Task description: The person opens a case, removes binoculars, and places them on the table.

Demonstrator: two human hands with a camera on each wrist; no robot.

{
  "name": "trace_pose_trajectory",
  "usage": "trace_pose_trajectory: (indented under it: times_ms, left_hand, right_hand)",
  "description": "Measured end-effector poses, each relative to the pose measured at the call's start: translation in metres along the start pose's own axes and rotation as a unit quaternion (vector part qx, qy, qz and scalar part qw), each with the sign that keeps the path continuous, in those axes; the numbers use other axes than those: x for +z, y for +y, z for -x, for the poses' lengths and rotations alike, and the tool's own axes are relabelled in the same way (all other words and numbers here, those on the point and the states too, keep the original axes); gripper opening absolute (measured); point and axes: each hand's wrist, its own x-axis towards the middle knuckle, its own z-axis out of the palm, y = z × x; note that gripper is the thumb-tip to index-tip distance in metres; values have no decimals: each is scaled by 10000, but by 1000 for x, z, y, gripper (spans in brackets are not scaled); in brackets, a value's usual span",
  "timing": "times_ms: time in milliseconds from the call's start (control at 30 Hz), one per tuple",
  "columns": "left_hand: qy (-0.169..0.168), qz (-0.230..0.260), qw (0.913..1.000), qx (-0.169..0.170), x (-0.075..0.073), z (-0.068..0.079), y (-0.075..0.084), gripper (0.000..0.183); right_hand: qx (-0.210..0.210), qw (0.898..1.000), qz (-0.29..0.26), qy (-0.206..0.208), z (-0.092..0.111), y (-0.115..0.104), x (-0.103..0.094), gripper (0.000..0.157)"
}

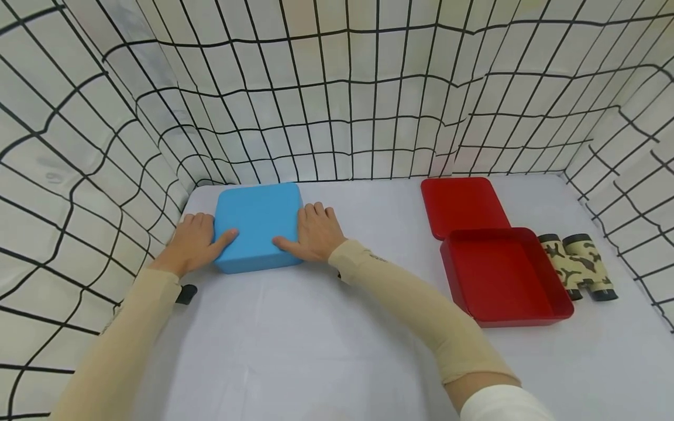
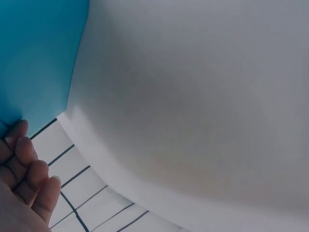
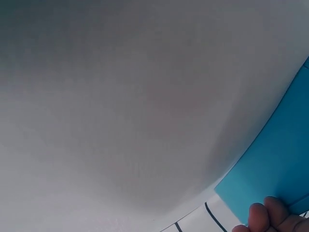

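Observation:
A blue rectangular box (image 1: 258, 225) with a smooth top lies on the white table at the back left. The left hand (image 1: 196, 242) grips its left side, with the thumb at the near left corner. On the opposite side, the right hand (image 1: 316, 234) holds the box, its thumb over the near right edge. The left wrist view shows curled fingers (image 2: 36, 179) against the blue box's side (image 2: 38, 63). Fingertips (image 3: 259, 215) of the right hand also touch the box (image 3: 275, 164) in the right wrist view. What the box contains is hidden.
A red open box (image 1: 505, 275) stands on the right, with its flat red lid (image 1: 463, 202) behind it. Camouflage binoculars (image 1: 579, 266) lie beside that box. Black netting (image 1: 347, 90) over white walls encloses the table's back and sides.

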Motion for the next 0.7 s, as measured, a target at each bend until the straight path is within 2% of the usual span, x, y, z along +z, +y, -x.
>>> trace_pose_trajectory:
  times_ms: [300, 700]
  left_hand:
    - [-46, 5, 10000, 13, 2, 6, 8, 87]
    - [84, -73, 9999, 38, 5, 10, 13, 87]
  right_hand:
    - [-45, 9999, 98, 50, 8, 2, 1, 79]
    - [-93, 9998, 179, 91, 15, 3, 0, 79]
